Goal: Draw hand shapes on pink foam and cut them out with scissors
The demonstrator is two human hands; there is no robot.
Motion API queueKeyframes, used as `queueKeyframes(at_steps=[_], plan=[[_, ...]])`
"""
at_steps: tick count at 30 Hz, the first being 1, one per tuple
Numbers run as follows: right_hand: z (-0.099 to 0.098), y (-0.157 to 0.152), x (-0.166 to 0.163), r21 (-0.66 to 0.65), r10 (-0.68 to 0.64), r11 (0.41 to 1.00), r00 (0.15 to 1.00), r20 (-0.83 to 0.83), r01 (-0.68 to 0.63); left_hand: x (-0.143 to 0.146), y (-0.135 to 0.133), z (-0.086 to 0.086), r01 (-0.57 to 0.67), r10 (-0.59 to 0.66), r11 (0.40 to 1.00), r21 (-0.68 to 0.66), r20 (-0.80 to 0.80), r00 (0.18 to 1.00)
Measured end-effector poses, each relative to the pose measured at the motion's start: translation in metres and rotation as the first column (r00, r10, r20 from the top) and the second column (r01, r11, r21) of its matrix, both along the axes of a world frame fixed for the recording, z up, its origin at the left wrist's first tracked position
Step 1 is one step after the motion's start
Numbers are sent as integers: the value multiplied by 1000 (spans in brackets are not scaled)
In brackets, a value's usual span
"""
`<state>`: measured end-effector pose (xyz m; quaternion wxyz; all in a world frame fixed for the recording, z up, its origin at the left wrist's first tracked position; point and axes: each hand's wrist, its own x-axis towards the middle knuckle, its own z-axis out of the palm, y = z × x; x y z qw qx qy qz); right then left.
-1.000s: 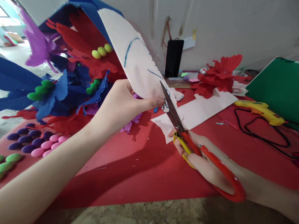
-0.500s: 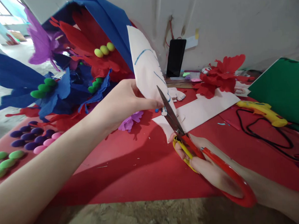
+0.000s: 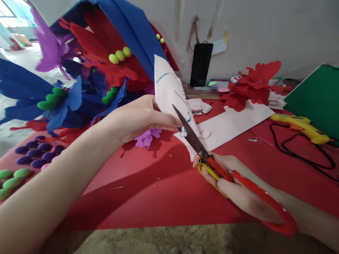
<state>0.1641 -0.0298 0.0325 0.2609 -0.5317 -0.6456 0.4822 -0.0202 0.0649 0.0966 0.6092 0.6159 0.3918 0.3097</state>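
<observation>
My left hand [image 3: 147,118] pinches a folded white paper piece [image 3: 168,84] with blue drawn outlines, thumb in front and fingers behind. The paper stands up above the table, its edge partly cut along a wavy line. My right hand [image 3: 238,187] is closed round the red and yellow handles of a pair of scissors [image 3: 195,141]. The blades cross the lower part of the paper, just beside my left thumb, and look closed or nearly so. Behind the scissors a long white paper strip [image 3: 236,121] lies flat on the red tabletop [image 3: 138,194].
Blue butterfly shapes [image 3: 20,91] and a red one [image 3: 100,44] crowd the left. Purple pads [image 3: 34,153] and green pads [image 3: 11,182] lie front left. A phone [image 3: 201,64] leans on the wall. Red flower-like cutouts [image 3: 251,85], a yellow glue gun [image 3: 300,127] and a green board [image 3: 321,95] stand right.
The white paper has come down and tilted a little in my left hand. The scissor blades have closed further across it. My right hand keeps its hold.
</observation>
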Motion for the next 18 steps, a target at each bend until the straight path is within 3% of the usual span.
queueKeyframes(at_steps=[5, 18], plan=[[5, 0, 0, -111, 22, 994, 1000, 8, -21, -1, 0, 0, 11, -11, 1000, -22, 1, 1000], [7, -2, -4, -83, -31, 996, 998, 48, 35, 0, -2, 1, 11, -11, 1000, -16, -25, 1000]])
